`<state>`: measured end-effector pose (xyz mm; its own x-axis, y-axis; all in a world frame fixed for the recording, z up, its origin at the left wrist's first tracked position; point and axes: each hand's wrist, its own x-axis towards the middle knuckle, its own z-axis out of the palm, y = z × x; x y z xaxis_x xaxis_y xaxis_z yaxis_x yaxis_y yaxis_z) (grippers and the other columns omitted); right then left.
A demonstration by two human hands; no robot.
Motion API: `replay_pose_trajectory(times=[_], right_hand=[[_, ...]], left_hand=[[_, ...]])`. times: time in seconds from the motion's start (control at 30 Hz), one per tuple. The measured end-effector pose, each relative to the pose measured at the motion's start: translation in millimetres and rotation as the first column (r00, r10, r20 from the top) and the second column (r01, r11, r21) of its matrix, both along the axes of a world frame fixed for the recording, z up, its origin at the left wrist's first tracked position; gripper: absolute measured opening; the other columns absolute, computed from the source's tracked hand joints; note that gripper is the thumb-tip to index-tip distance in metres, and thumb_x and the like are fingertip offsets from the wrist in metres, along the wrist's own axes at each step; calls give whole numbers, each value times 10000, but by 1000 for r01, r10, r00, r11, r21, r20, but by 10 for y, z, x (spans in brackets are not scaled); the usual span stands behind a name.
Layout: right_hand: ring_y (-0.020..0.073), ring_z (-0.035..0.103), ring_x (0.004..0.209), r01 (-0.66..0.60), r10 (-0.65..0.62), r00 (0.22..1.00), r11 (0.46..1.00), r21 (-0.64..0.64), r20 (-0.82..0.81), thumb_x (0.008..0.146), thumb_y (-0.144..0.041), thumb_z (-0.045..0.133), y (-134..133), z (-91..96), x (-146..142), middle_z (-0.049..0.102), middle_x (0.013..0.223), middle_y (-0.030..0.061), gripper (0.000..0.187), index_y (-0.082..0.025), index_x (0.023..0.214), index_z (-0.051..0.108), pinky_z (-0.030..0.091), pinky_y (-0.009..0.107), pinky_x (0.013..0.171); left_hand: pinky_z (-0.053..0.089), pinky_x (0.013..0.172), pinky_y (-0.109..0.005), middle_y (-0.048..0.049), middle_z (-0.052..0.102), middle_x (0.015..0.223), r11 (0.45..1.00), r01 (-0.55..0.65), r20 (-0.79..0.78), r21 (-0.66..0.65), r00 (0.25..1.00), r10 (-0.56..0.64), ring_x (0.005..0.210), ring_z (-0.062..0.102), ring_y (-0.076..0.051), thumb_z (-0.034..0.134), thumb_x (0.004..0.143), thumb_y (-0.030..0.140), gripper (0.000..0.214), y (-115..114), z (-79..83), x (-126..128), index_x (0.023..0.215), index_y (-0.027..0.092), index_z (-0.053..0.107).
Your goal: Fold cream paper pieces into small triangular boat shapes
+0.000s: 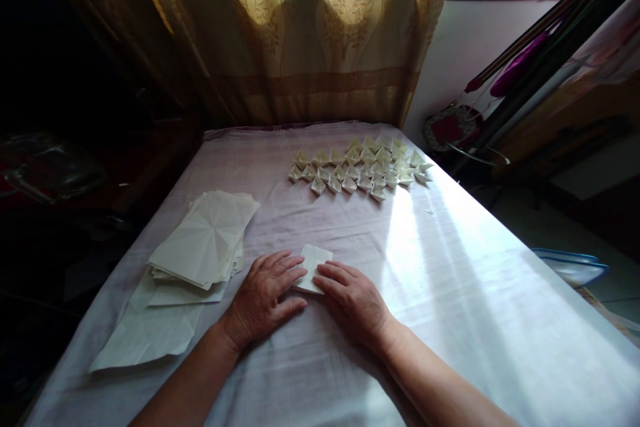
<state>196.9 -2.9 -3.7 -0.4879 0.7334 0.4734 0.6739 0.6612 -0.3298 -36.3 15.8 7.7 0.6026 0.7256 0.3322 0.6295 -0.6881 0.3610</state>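
A small folded piece of white paper lies on the cloth-covered table near the front edge. My left hand lies flat with its fingers stretched out, its fingertips pressing the paper's left side. My right hand lies flat too, with its fingers on the paper's lower right edge. Neither hand lifts the paper.
A stack of creased white paper sheets sits at the left, over larger sheets. Several small folded paper shapes are lined up in rows at the back. A patterned curtain hangs behind. Rods and a plastic lid are at the right.
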Motion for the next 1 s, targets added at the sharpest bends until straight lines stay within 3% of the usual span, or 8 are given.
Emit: replay_pose_trajectory(times=[0.1,0.23,0.43,0.57,0.7,0.8,1.0], right_hand=[[217,650,1122,-14,12,999,999,-39,-53,937,-172,490,-7,-38,43,710,1182,71,291,-236,1135,693,539,395,1003],[225,650,1093,-54,53,994,999,-8,-96,916,-163,517,1,-35,73,723,1136,72,278,-216,1131,685,551,397,972],[217,631,866,21,-26,997,998,-64,-72,861,-128,580,-33,89,85,726,960,59,201,-225,991,699,533,363,782],[191,609,805,-7,-9,994,989,-146,-110,906,-167,573,-30,97,110,714,897,39,136,-227,910,695,497,338,759],[187,609,842,-29,3,988,986,-162,-157,931,-181,543,1,66,114,713,923,46,136,-215,913,673,481,330,791],[183,595,772,44,-82,980,978,-206,-180,916,-196,553,20,45,91,693,815,31,100,-210,880,644,454,310,733],[175,568,682,223,-258,961,935,-276,-96,887,-209,581,49,34,7,648,696,7,93,-208,801,615,380,287,675]], left_hand=[[370,1061,-483,-60,696,1257,999,47,-43,5,998,-47,1250,551,-282,672,882,332,386,-2,-2,32,1258,252,635],[389,1015,-435,-27,754,1101,993,71,-3,89,997,-71,1119,631,-231,573,953,273,209,-4,11,85,1120,263,698],[451,872,-348,-26,747,844,975,49,53,218,997,-62,883,669,-191,556,957,241,154,-56,112,165,983,210,705],[462,761,-313,-11,707,744,987,23,101,160,994,-39,740,654,-160,538,970,246,175,-71,135,216,887,198,685],[464,733,-310,-8,681,737,997,-39,100,68,994,32,695,636,-156,505,986,265,208,-62,81,235,848,192,642],[469,732,-325,-12,672,747,995,-88,84,54,993,83,708,631,-174,495,986,283,205,-59,24,243,861,194,632],[493,761,-342,-48,723,916,976,-215,73,27,974,213,824,660,-205,515,978,309,215,-43,-56,271,1115,180,619]])
